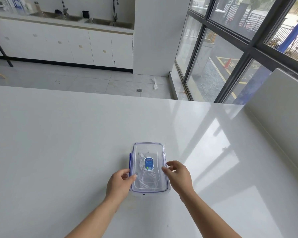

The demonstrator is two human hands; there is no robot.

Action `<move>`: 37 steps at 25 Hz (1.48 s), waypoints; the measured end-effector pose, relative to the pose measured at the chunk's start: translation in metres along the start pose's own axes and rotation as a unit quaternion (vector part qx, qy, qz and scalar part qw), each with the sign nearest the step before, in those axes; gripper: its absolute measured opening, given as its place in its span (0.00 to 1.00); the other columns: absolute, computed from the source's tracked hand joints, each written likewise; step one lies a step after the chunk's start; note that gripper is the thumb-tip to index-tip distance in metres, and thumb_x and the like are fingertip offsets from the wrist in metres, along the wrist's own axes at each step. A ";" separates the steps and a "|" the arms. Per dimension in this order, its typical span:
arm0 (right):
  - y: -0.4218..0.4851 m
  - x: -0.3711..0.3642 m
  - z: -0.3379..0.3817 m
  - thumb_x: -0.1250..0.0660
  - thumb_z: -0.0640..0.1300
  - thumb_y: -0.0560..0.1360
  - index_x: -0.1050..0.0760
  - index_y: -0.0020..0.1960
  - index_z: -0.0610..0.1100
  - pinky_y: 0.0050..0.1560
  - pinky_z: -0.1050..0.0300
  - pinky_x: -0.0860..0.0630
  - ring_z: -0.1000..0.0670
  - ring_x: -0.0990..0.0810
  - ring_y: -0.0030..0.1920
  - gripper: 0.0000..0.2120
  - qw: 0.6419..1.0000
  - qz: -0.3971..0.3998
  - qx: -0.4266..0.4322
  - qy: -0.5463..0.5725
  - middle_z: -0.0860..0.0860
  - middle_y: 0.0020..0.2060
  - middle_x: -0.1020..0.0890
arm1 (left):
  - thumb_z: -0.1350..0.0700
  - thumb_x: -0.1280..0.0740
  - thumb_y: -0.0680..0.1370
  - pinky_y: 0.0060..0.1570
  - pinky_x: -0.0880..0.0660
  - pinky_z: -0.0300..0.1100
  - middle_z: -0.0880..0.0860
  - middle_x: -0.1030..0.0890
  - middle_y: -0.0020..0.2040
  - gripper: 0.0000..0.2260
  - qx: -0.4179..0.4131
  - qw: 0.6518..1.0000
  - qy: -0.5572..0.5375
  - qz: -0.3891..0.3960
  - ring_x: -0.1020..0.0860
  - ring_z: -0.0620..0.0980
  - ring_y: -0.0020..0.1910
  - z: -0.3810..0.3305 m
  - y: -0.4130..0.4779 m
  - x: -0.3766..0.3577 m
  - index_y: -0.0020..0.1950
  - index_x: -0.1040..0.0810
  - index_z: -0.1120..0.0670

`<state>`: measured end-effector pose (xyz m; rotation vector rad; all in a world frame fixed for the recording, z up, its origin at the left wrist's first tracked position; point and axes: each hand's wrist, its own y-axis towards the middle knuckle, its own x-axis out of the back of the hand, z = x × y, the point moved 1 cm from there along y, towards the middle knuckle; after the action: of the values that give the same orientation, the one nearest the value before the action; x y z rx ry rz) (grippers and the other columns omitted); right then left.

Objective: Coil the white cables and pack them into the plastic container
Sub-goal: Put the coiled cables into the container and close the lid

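A clear plastic container point(149, 146) with a blue-trimmed lid and a blue oval label stands on the white table point(58, 143), lid on top. White cables point(145, 179) lie coiled inside, seen through the lid. My left hand point(119, 184) grips the container's left edge, fingers curled at the blue side clasp. My right hand point(178, 176) sits at the right edge, fingertips touching the lid's rim, fingers slightly apart.
The table's far edge runs across the middle of the view, with tiled floor beyond. White cabinets with sinks point(108, 23) line the back wall. Large windows point(239, 48) stand to the right. A raised white ledge point(282, 109) borders the table's right side.
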<state>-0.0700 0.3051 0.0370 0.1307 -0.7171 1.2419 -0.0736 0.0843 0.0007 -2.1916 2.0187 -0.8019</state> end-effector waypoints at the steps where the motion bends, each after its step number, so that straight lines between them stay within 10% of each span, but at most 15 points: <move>1: 0.000 -0.001 0.000 0.30 0.53 0.75 0.22 0.55 0.52 0.46 0.53 0.21 0.52 0.18 0.45 0.10 1.000 0.000 0.009 -0.028 0.54 0.46 0.18 | 0.51 0.25 0.74 0.48 0.22 0.47 0.47 0.17 0.46 0.12 -0.008 1.000 0.014 -0.010 0.17 0.50 0.47 -0.001 0.000 -0.001 0.56 0.18 0.47; 10: 0.007 -0.010 -0.008 0.31 0.49 0.75 0.22 0.55 0.51 0.40 0.57 0.28 0.52 0.20 0.44 0.09 0.994 -0.036 0.004 -0.103 0.56 0.48 0.16 | 0.50 0.26 0.73 0.45 0.25 0.41 0.47 0.21 0.52 0.20 -0.097 0.982 0.160 -0.025 0.20 0.44 0.43 -0.006 0.000 -0.010 0.64 0.22 0.49; 16: 0.006 -0.010 -0.011 0.30 0.50 0.74 0.26 0.48 0.56 0.40 0.56 0.24 0.58 0.20 0.42 0.06 0.998 -0.038 0.002 -0.042 0.58 0.45 0.18 | 0.53 0.24 0.73 0.55 0.23 0.49 0.52 0.23 0.62 0.21 -0.040 0.998 0.056 0.002 0.21 0.53 0.57 -0.003 0.003 -0.010 0.63 0.25 0.49; 21: 0.005 -0.011 -0.015 0.32 0.52 0.77 0.25 0.62 0.50 0.52 0.52 0.20 0.52 0.18 0.50 0.15 0.999 -0.009 -0.024 0.028 0.53 0.54 0.18 | 0.50 0.24 0.73 0.56 0.21 0.52 0.56 0.23 0.64 0.33 0.107 0.989 -0.103 0.028 0.21 0.56 0.59 0.000 0.001 -0.001 0.75 0.34 0.52; 27: 0.003 -0.002 -0.042 0.31 0.58 0.77 0.29 0.71 0.46 0.64 0.41 0.23 0.47 0.20 0.59 0.27 0.985 0.027 -0.092 0.146 0.50 0.58 0.20 | 0.54 0.28 0.76 0.41 0.24 0.46 0.54 0.14 0.37 0.09 0.189 0.959 -0.189 0.090 0.21 0.54 0.36 0.006 0.001 0.005 0.51 0.17 0.59; 37: 0.003 -0.005 -0.042 0.27 0.53 0.75 0.33 0.75 0.39 0.59 0.45 0.19 0.50 0.18 0.51 0.34 0.971 0.081 -0.104 0.200 0.50 0.53 0.18 | 0.59 0.24 0.73 0.44 0.19 0.47 0.59 0.12 0.45 0.05 0.132 0.978 -0.153 0.044 0.18 0.54 0.39 0.004 0.007 0.006 0.48 0.14 0.57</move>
<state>-0.0559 0.3215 0.0001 -0.3498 -0.5063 1.2892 -0.0781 0.0770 -0.0030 -1.9284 1.7369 -0.6347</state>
